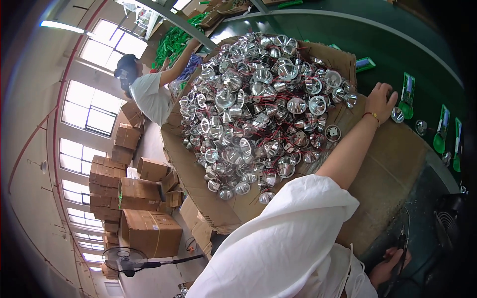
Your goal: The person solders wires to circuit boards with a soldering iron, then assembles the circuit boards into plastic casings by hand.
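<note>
My left hand (381, 103) reaches across to the edge of the green belt, palm down. Its fingers are bent and slightly apart, with nothing visible in them. Close beside it lies a shiny reflector cup (397, 114). At the lower right, my right hand (390, 267) is closed around a soldering iron (403, 237), its thin tip pointing up. Left of my left arm, a big heap of silver reflector cups (258, 107) with red wires fills an open cardboard box (191, 184).
Green flashlight-like housings (407, 95) lie on the green belt (367, 42), with another reflector cup (421, 127) among them. A dark coiled stand (444, 221) is near my right hand. A co-worker (149, 92) reaches toward green parts (176, 42). Stacked cartons (151, 233) and a fan (126, 260) stand left.
</note>
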The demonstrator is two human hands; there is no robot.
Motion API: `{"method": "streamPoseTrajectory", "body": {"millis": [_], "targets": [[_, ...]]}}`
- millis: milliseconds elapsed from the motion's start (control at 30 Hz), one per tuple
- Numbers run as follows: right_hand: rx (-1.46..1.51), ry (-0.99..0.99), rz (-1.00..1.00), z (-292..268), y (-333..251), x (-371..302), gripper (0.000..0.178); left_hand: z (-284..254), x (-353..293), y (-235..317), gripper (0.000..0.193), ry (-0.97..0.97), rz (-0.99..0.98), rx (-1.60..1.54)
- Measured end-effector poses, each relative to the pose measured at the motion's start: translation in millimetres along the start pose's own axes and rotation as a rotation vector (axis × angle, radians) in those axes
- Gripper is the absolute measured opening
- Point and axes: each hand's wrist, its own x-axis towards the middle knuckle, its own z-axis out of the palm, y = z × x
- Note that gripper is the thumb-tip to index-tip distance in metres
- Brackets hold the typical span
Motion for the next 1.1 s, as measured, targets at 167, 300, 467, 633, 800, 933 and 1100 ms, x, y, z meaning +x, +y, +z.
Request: {"method": "streamPoseTrajectory", "body": {"millis": [167,300,467,633,800,933,1100], "targets": [[0.022,0.008,-0.060,5,1,-2,0.020,-21,-38,3,0.046,-0.102,0.236,0.216],[0.067,0.016,-0.078,3,9,1,0.021,-46,-68,9,0.053,-0.238,0.128,0.233],[0.035,0.027,-0.116,3,5,1,0.020,-58,-105,13,0.055,-0.318,0.241,0.497],[0.034,0.016,-0.163,7,6,0,0.020,-66,-110,18,0.052,-0.317,0.236,0.561],[0.035,0.044,-0.141,8,1,-6,0.021,-71,-122,25,0.046,-0.259,0.265,0.562],[-0.141,-0.011,-0.017,6,-23,-16,0.046,-70,-124,17,0.043,-0.237,0.266,0.545],[-0.235,-0.026,0.042,8,-38,-18,0.048,-73,-123,20,0.041,-0.197,0.278,0.511]]}}
